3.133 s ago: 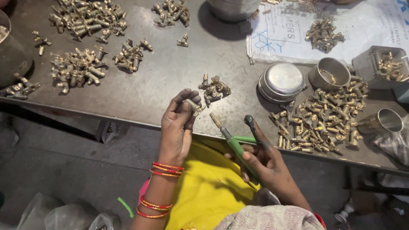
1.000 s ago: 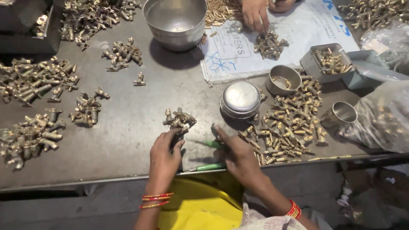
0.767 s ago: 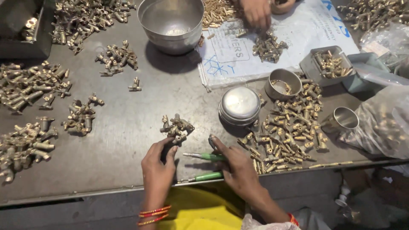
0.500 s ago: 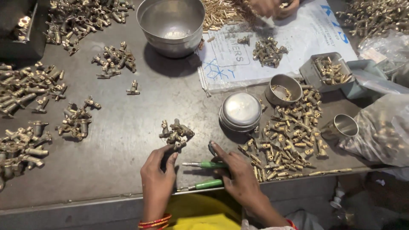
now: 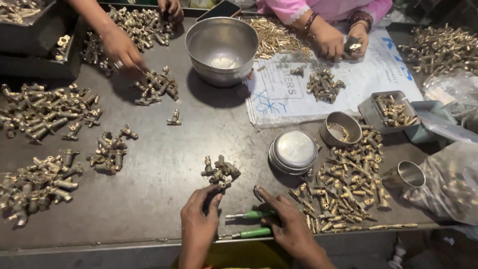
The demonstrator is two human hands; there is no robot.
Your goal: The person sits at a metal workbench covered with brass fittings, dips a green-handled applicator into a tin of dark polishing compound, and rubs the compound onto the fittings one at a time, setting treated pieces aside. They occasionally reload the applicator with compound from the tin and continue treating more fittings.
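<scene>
My left hand (image 5: 198,221) reaches from the near table edge and pinches a brass fitting (image 5: 223,186) with its fingertips. The fitting lies at the near side of a small pile of brass fittings (image 5: 220,171). My right hand (image 5: 288,225) lies low over the handle end of a green-handled screwdriver (image 5: 251,215). Its thumb is stretched forward, and its fingers sit beside a big heap of brass parts (image 5: 348,187). A second green-handled screwdriver (image 5: 249,232) lies on the table between my wrists.
A lidded round tin (image 5: 294,151), small metal cups (image 5: 340,128) (image 5: 409,174), a steel bowl (image 5: 222,45) and a printed sheet (image 5: 348,84) stand further back. More heaps of fittings (image 5: 45,109) lie at left. Other people's hands (image 5: 119,47) (image 5: 338,42) work at the far side.
My hands have come up from my lap onto the table. The left hand carried a fitting to the small pile. The screwdriver in my right hand now lies flat.
</scene>
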